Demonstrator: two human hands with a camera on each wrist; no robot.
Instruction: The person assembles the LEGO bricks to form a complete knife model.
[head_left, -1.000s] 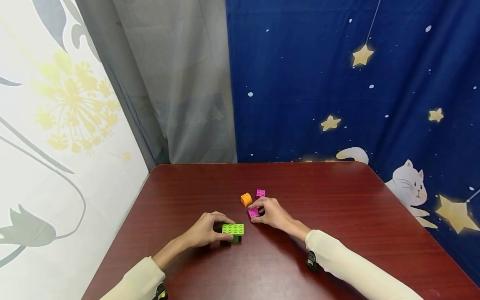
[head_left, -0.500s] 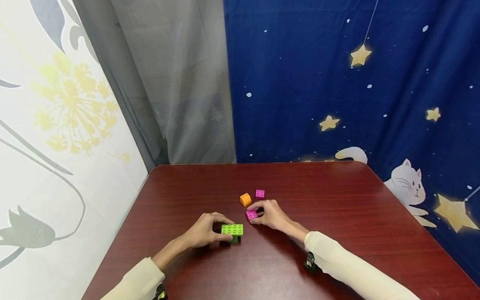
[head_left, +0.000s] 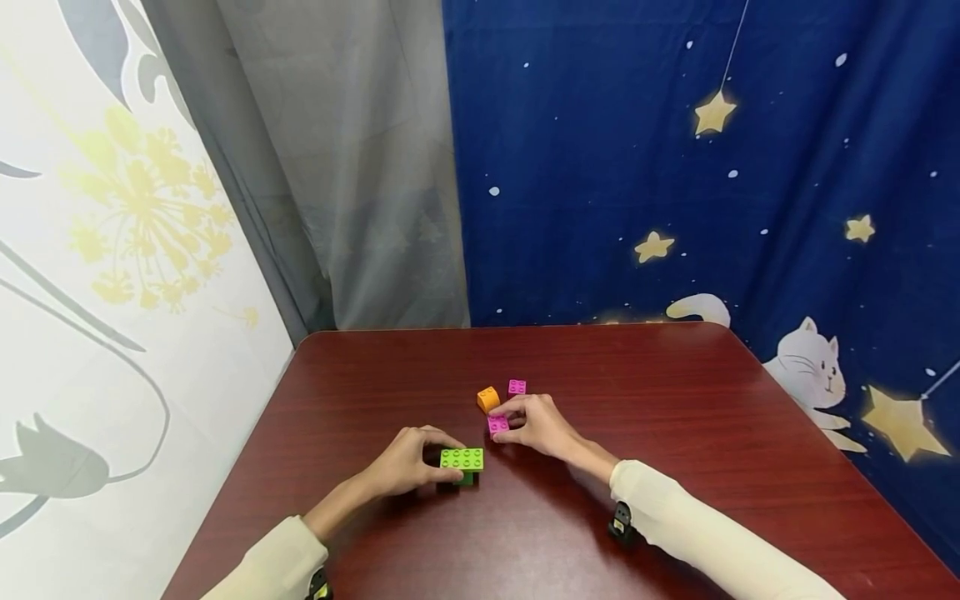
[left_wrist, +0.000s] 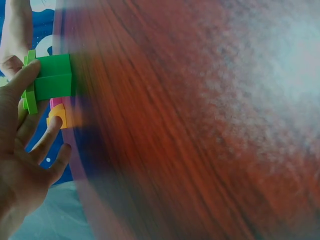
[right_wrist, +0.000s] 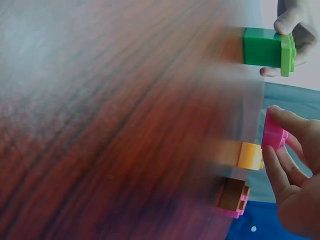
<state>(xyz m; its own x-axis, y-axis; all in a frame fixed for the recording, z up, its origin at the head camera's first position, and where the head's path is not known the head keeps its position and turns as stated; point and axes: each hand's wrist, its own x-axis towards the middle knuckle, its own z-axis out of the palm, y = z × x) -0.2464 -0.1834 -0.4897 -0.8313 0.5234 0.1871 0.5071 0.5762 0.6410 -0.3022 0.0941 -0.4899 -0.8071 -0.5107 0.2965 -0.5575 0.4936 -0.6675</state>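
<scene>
My left hand (head_left: 408,462): pinching the light-green brick (head_left: 462,459) atop the green block (left_wrist: 56,79)
My right hand (head_left: 542,425): pinching the pink brick (right_wrist: 273,131) above the worktop (head_left: 645,375), near the orange block (head_left: 488,399)

Lime studded plate (head_left: 462,459) atop a darker green block (right_wrist: 262,46), pink four-stud brick (head_left: 498,425) nearby, studs up, held in midair

The head view cuts off the near edge and near corners of the desk (head_left: 637,367), plus the ends of the left sleeve (head_left: 273,558) and right sleeve (head_left: 712,533). The light green plate (head_left: 462,460) and left hand (head_left: 408,462) cover most of the dark green block (head_left: 467,479); the right hand (head_left: 543,427) partly hides a pink brick (head_left: 498,425).
</scene>
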